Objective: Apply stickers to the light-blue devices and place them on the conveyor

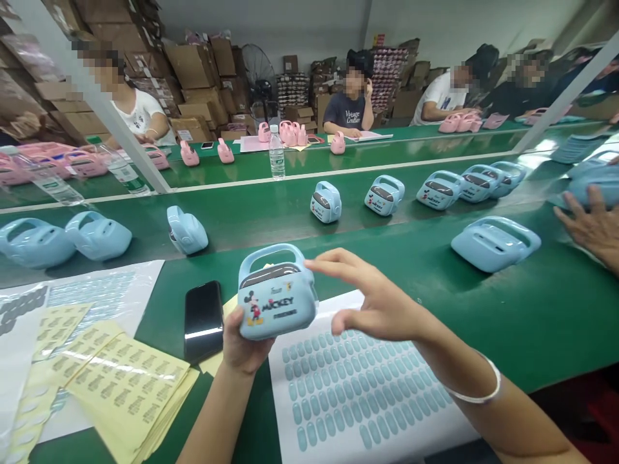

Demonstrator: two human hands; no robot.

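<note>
The left hand (pixel 249 351) grasps a light-blue Mickey-print case (pixel 278 306) by its lower left corner, holding it above the green bench (pixel 420 267), handle up and printed front facing the near side. The right hand (pixel 377 299) is released, thumb and fingers spread, its index fingertip at the case's upper right edge; whether they touch, I cannot tell. Below lies a white sheet (pixel 333 456) bearing rows of pale-blue oval stickers (pixel 337 419). Just left of the case, a black smartphone (pixel 203 321) lies flat; farther left are overlapping yellow sticker sheets (pixel 130 380). To the right rests 1 blue handled case (pixel 488 246), and a co-worker's hand (pixel 597 225) shows at the right edge. Farther off, 5 printed blue cases (pixel 326 206) stand toward the right and 3 blue cases (pixel 104 238) sit at the left. A clear water bottle (pixel 277 154) stands near the far side, where pink cases (pixel 290 134) cluster before seated co-workers (pixel 351 109).
</note>
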